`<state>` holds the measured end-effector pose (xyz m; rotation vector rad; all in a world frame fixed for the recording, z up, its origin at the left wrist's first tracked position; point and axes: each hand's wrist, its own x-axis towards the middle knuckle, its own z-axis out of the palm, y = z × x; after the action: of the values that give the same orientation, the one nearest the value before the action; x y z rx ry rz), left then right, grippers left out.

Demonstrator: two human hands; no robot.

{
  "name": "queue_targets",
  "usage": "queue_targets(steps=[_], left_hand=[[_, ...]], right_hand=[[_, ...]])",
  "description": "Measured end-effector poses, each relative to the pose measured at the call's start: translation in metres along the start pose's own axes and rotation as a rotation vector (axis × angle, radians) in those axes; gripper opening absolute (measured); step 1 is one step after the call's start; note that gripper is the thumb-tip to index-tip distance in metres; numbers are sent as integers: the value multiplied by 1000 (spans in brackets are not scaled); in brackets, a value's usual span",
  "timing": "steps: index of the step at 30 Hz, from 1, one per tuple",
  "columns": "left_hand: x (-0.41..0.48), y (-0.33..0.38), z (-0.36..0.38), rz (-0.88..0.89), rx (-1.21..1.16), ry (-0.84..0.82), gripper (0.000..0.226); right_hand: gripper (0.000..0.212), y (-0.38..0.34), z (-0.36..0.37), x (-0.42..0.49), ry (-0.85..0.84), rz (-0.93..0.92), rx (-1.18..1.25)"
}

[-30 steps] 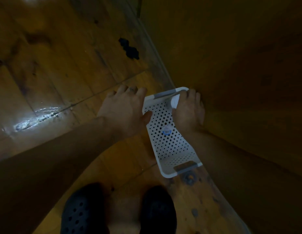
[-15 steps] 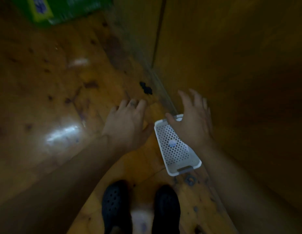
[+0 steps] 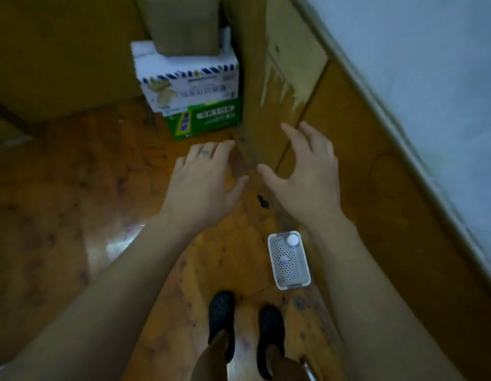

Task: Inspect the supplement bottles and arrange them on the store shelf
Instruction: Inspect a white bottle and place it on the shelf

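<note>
A white perforated basket [image 3: 302, 273] lies on the wooden floor against the base of a wooden cabinet. One supplement bottle with a white cap [image 3: 292, 240] stands in the basket's far corner. A small blue-and-white round thing [image 3: 284, 260] lies on the basket's bottom. My left hand [image 3: 203, 182] and my right hand [image 3: 307, 177] hover well above the floor, palms down, fingers spread and relaxed. Neither hand holds anything, and both are apart from the basket.
Stacked cartons stand ahead: a green box [image 3: 205, 119], a white printed box [image 3: 186, 78] on it, and a brown carton [image 3: 183, 20] on top. The wooden cabinet front [image 3: 362, 166] runs along the right. My black clogs [image 3: 222, 317] stand below. A dark scrap [image 3: 262, 201] lies on the floor.
Both hands have let go of the basket and risen away from it. The view has lifted, so the basket looks small and the stacked cartons have come into sight.
</note>
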<state>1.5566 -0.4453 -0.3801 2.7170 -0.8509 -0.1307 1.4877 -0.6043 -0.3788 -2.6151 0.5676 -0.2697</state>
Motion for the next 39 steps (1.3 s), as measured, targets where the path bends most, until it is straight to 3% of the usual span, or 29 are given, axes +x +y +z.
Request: queue_targets(steps=[10,23,30,39], left_hand=[[-111,7,-159,-282,21,294,62],[-348,36,-252,-884,200,619,62],[-537,72,-264,-1238,277,783,62],[-834,182,-217,-1711,359,924,61]], right_hand=[[71,-147,-109,-35,-3,-377,117],[68,-286,-154,-173,-264,-1017,293],[69,-358,-161,-329,-377,-1353,416],[68,-387,-170,-643,-713,-1755,496]])
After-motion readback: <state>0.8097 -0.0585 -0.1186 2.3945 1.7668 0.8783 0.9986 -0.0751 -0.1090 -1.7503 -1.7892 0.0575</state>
